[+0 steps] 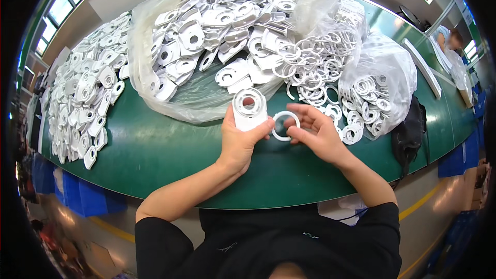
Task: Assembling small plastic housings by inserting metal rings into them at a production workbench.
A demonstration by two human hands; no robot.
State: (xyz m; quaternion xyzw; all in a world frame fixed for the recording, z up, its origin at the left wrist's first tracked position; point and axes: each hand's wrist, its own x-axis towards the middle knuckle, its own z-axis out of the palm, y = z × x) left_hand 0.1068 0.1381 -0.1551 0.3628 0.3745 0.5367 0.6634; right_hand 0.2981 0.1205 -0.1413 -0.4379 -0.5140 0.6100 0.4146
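My left hand (238, 142) is closed around a white plastic housing (250, 120), held upright with its round opening at the top. Just to the right, my right hand (316, 133) pinches a white plastic ring (279, 137) by its right side, between thumb and fingers. The ring is beside the housing, close to my left thumb; whether they touch I cannot tell. Both hands are above the green table (191, 150). Beyond them, a large clear plastic bag (199, 112) lies open around a heap of similar white housings (222, 18).
Loose white rings (315, 67) are piled right of the bag. Another clear bag (398, 67) holds more rings and small round parts. White housings (85, 103) cover the table's left end. A black bag (408, 137) hangs at the right edge; a person (445, 39) is at far right.
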